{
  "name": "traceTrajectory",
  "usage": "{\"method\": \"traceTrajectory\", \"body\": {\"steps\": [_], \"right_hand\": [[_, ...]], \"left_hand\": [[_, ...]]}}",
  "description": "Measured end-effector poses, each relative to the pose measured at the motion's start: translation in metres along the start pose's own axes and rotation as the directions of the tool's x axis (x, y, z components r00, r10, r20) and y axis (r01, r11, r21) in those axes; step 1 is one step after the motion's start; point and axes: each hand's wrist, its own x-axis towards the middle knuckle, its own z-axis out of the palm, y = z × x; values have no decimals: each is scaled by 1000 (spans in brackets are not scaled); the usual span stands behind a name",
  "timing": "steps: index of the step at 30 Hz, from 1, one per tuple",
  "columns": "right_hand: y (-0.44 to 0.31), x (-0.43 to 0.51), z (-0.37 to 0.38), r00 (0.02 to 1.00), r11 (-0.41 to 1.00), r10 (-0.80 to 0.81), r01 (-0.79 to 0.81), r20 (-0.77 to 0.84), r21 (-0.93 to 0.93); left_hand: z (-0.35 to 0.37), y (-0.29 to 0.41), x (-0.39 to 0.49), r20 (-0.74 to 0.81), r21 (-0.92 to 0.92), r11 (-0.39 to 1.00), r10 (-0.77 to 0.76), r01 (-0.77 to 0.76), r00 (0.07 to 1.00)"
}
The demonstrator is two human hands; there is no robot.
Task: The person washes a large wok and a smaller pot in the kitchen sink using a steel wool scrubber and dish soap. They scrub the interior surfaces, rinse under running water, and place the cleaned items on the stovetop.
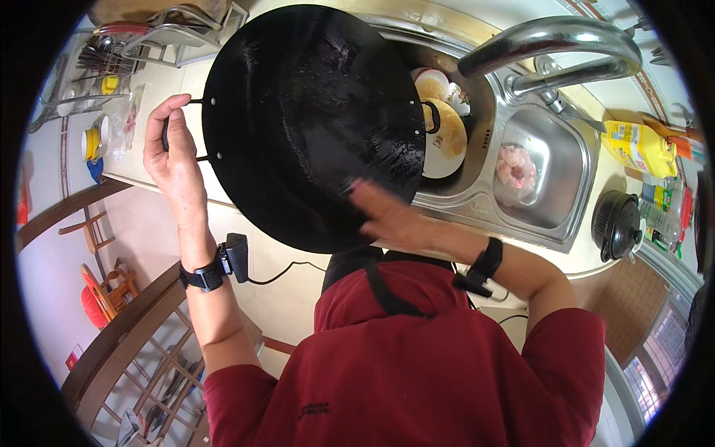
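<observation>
A large black wok (313, 128) is tilted over the counter and the left part of the sink, its dark surface patched with wet-looking shine. My left hand (174, 145) grips the wire loop handle on its left side. Blurred by motion, my right hand (394, 218) is at the wok's lower right, with fingers spread and nothing visible in them. Whether those fingers touch the metal I cannot tell. The second loop handle (433, 117) sticks out on the right, above a soiled plate (447, 142) in the sink basin. The wok hides much of that basin.
A chrome faucet (558, 50) arches over the sink. In the smaller basin (558, 190) lies bagged raw meat (515, 170). A yellow bottle (637, 148) and a black lidded pot (616, 225) stand at right. A metal rack (179, 33) and plastic bag (123, 123) sit at left.
</observation>
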Motion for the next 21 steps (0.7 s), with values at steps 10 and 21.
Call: {"method": "traceTrajectory", "body": {"steps": [10,21], "right_hand": [[121,75,-54,939,819,111,-271,-325,-506],[-19,279,-54,641,947,-306,284,-704,-154]], "left_hand": [[-4,5,1,60,-6,999,-44,44,997],[-1,8,-3,27,92,994,-69,66,997]]}}
